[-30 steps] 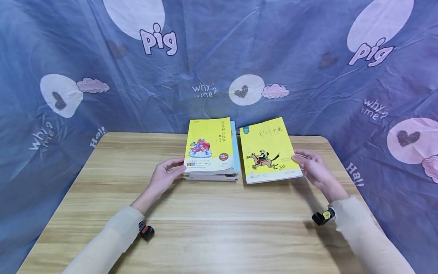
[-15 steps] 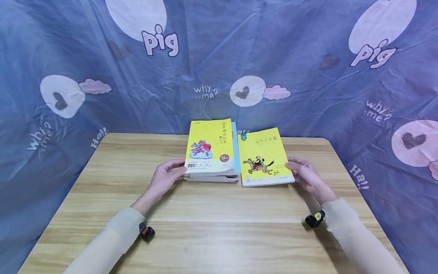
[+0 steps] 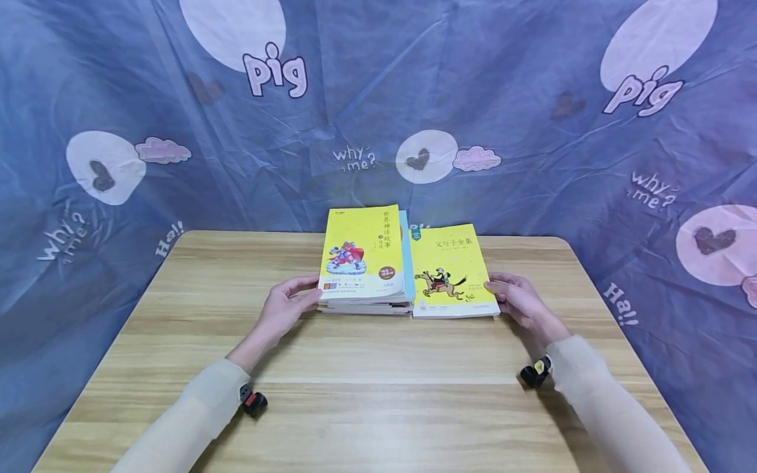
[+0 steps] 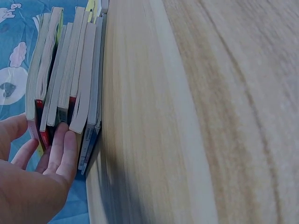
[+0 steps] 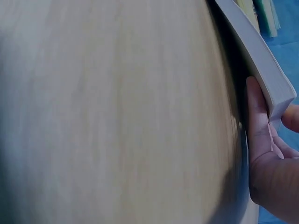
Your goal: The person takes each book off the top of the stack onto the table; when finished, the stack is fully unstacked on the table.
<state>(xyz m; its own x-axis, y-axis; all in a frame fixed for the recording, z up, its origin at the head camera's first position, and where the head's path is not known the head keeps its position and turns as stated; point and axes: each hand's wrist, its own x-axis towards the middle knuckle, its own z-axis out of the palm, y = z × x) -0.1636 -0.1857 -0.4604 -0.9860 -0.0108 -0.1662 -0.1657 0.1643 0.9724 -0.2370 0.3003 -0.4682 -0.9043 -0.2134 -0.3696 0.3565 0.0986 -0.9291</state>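
A stack of books [image 3: 367, 307] stands at the back middle of the table, its top book [image 3: 362, 253] yellow with a caped figure. At its left front corner is my left hand [image 3: 286, 304], thumb on the top book and fingers along the spines. The left wrist view shows those spines [image 4: 60, 109] end on, with the fingertips touching several. My right hand [image 3: 520, 303] pinches a yellow book [image 3: 452, 270] with a horse-and-rider picture, thumb above and fingers beneath. That book's page block [image 5: 261, 60] is lifted off the table, and its left edge lies against the stack's right side.
The wooden table [image 3: 378, 394] extends toward the person. A blue printed cloth [image 3: 331, 98] hangs behind it and at both sides. A light blue cover [image 3: 408, 263] pokes out right of the top book in the stack.
My right hand has brought the horse-and-rider book left and lower, closing the gap to the stack, and the book has turned straighter. The left hand stays at the stack's corner.
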